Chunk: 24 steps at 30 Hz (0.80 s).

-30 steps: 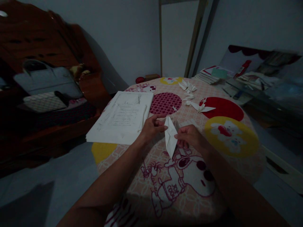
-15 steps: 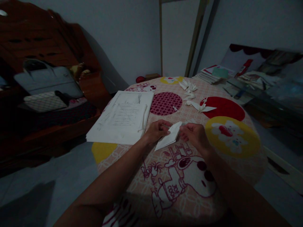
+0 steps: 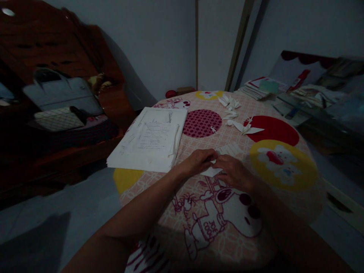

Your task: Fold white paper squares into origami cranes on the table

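A small folded piece of white paper [image 3: 212,172] is over the patterned cloth, mostly covered by my fingers. My left hand [image 3: 199,161] pinches its upper part from the left. From the right, my right hand [image 3: 233,171] grips the same paper, its fingertips meeting those of the left. Several folded white paper cranes [image 3: 247,129] lie beyond my hands, in a loose row running to the far edge. To the left of my hands rests a thick stack of white sheets [image 3: 153,140] with writing on the top one.
The round table's cloth [image 3: 193,189] has cartoon figures and coloured circles. Papers [image 3: 253,91] are piled at the far right, near a glass-topped surface [image 3: 321,117]. A wooden bench [image 3: 113,102] on the left holds a light handbag [image 3: 62,94] and a quilted purse [image 3: 58,119].
Both hands have come together over the folded paper, which now shows less and is turned differently. The view has shifted slightly, and the cranes and stack lie as before.
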Motion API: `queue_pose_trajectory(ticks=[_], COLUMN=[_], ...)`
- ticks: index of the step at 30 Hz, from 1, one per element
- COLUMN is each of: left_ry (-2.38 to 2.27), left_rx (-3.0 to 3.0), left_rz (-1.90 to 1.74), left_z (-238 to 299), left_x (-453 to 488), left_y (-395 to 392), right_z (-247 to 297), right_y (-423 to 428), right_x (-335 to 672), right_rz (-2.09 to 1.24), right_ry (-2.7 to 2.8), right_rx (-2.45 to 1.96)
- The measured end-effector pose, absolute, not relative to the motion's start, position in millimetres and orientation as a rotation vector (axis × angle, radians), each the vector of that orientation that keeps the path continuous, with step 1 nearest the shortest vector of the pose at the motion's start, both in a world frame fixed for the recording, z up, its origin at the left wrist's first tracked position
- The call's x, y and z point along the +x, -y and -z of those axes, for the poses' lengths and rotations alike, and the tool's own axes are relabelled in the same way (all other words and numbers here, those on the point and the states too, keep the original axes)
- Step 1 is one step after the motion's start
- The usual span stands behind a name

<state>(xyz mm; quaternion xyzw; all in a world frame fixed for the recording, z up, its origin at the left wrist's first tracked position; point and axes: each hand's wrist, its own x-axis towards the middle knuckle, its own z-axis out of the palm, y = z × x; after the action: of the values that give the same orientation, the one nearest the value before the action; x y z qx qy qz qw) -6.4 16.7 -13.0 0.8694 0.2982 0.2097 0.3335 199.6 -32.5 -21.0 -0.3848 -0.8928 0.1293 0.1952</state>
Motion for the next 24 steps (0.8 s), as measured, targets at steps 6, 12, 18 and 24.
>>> queue_pose_trajectory(ticks=[6, 12, 18, 24], left_ry=[-0.752, -0.879, -0.906, -0.771], left_rx=[2.324, 2.376, 2.358, 2.339], left_rz=[-0.552, -0.652, -0.604, -0.564], left_z=[18.7, 22.5, 19.7, 13.6], left_x=[-8.8, -14.2, -22.2, -30.3], left_y=[-16.8, -13.1, -5.7, -0.7], right_z=[24.0, 22.8, 20.0, 21.4], right_y=[30.6, 31.4, 28.9, 29.6], right_x=[198.1, 195.9, 197.2, 198.4], right_rz=[-0.297, -0.328, -0.442, -0.547], right_ry=[2.546, 2.538, 2.539, 2.447], right_rx=[-1.07, -1.125, -1.153, -1.195])
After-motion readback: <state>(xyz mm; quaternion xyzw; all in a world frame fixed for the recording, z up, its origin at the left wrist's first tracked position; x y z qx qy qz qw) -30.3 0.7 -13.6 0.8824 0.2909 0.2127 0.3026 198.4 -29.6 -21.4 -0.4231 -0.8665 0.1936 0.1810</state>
